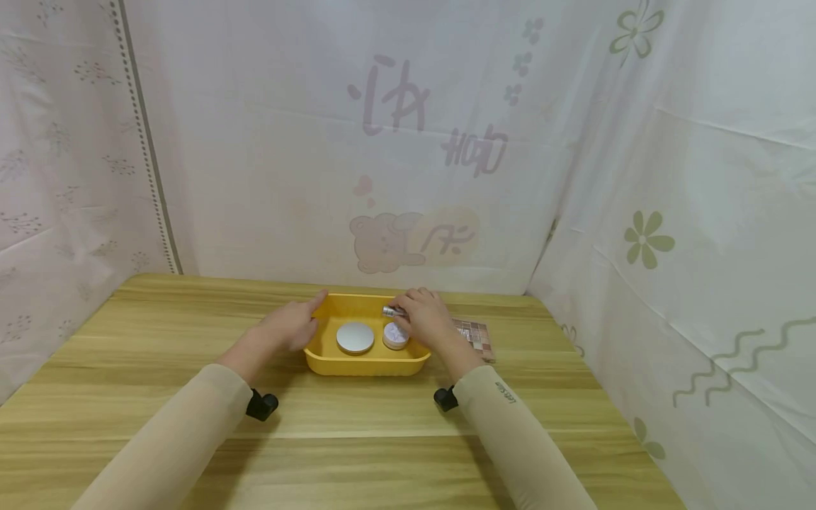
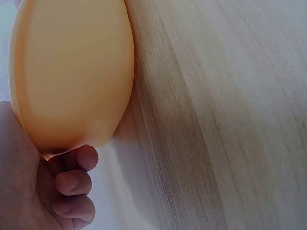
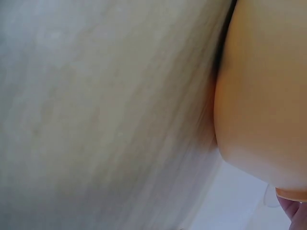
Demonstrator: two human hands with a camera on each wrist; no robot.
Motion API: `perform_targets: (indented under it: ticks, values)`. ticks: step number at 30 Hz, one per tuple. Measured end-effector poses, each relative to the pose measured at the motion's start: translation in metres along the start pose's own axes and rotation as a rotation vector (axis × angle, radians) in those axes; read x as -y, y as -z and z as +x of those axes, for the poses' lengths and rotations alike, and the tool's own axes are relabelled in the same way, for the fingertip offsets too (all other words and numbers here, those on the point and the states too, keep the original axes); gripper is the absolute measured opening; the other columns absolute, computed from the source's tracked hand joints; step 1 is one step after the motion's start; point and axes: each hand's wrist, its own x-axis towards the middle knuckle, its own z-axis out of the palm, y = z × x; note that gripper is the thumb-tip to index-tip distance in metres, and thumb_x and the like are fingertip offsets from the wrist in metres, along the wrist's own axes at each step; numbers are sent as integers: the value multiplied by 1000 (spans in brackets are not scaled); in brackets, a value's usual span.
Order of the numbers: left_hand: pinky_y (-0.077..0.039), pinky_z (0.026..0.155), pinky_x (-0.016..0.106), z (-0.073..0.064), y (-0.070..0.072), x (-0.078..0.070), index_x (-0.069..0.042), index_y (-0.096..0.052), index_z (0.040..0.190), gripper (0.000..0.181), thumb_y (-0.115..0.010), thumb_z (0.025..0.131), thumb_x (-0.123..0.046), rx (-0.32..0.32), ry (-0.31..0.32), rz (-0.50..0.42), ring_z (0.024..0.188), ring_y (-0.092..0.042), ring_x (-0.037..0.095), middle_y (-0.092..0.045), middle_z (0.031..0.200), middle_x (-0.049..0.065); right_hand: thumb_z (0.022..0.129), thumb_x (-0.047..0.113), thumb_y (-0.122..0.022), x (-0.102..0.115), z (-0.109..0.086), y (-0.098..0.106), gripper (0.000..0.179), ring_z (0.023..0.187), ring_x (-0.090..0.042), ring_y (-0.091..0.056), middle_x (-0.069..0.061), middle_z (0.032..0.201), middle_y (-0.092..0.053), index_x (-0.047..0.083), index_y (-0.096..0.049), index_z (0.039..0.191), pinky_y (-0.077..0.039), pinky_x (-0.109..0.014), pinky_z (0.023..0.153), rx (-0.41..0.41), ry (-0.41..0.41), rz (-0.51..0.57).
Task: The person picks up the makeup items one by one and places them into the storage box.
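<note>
A yellow plastic bin point(image 1: 366, 367) stands on the table. My left hand point(image 1: 290, 325) grips its left end, with one finger stretched along the rim at the back corner; in the left wrist view, the fingers point(image 2: 74, 182) curl under that end. Over the back right corner, my right hand point(image 1: 426, 316) holds a small silver tube point(image 1: 392, 311), its far end hidden by the fingers. Inside the bin lie a round silver-lidded compact point(image 1: 355, 338) and, to its right, a small round jar point(image 1: 395, 336) with a pale patterned lid. The right wrist view shows mostly the bin's outer wall point(image 3: 264, 96).
A flat palette with a checked cover point(image 1: 477, 338) lies on the wooden table point(image 1: 357, 446) just right of the bin, partly behind my right wrist. A printed white curtain point(image 1: 268, 177) hangs along the table's back edge and sides.
</note>
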Motion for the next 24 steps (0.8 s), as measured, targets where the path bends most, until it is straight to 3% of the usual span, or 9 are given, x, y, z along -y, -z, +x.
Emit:
perform_targets:
  ticks: [6,13,15,20,24]
  values:
    - [-52,92,47,0,2,0,-14,-13,178,70,-39,113,-20,1,8,-13,82,-63,27,-59,155,33,108,33,-72,-1,2,-1,30,135,-28,-59,-1,142,-72,23,-74,136,-44,-49,120,7,-4,-14]
    - [-50,72,41,0,2,-1,-15,-13,178,70,-39,113,-20,17,22,-34,63,-51,22,-65,147,31,106,28,-75,-1,3,-1,31,136,-30,-59,-4,141,-73,20,-75,136,-42,-51,123,-3,2,-8]
    - [-51,75,41,0,2,-1,-15,-14,178,70,-39,113,-20,16,21,-26,68,-56,23,-62,152,32,106,29,-74,-1,2,-2,31,136,-30,-59,-4,141,-73,20,-75,135,-42,-51,123,-4,3,-6]
    - [-52,93,49,-1,2,-1,-15,-13,178,70,-39,113,-20,11,15,1,101,-66,32,-52,163,32,106,28,-74,-2,2,-3,29,133,-30,-61,-4,137,-74,19,-76,134,-44,-51,121,-21,6,6]
    - [-52,94,49,-1,2,-1,-15,-12,178,70,-39,114,-20,14,12,-1,97,-66,31,-52,162,32,106,26,-73,-3,2,-4,29,133,-30,-61,-4,138,-74,20,-76,135,-43,-51,122,-22,-2,13]
